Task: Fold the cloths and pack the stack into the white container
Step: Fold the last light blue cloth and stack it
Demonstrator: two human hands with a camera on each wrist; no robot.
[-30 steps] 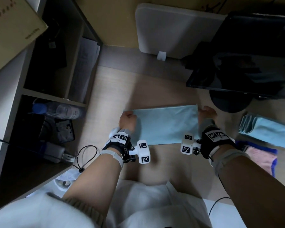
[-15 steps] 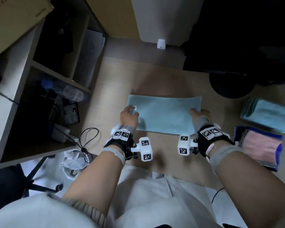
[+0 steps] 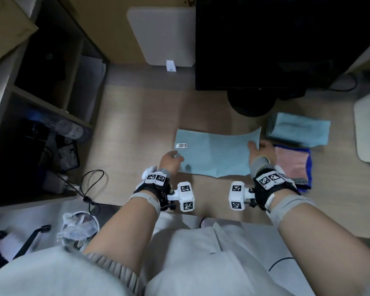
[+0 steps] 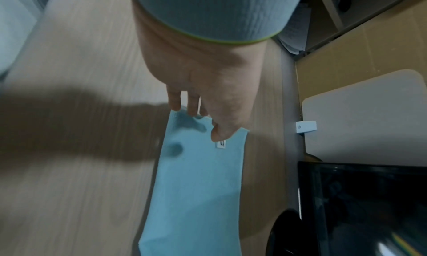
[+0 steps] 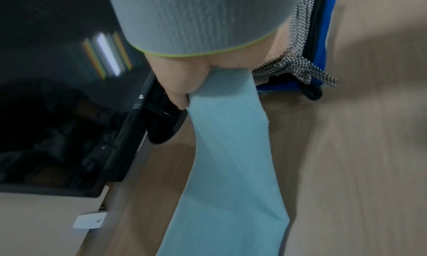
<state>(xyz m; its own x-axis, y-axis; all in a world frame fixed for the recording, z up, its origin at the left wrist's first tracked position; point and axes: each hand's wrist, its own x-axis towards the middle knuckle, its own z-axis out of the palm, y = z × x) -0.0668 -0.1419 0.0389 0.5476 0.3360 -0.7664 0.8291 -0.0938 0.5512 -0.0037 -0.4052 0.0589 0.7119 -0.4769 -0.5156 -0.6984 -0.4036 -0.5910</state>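
Since a second ago the right hand [image 3: 262,149] has pinched and lifted the light-blue cloth [image 3: 216,154]'s right end for folding, the left hand [image 3: 171,160] now loose-fingered.

My left hand [image 3: 171,160] hangs loose with fingers straight, and my right hand [image 3: 261,151] pinches the cloth [image 3: 216,153] edge, lifting it

Office desk, monitor [image 3: 286,39] on stand, shelf unit [image 3: 41,99] w/ papers, cables, cardboard box [image 3: 4,28]
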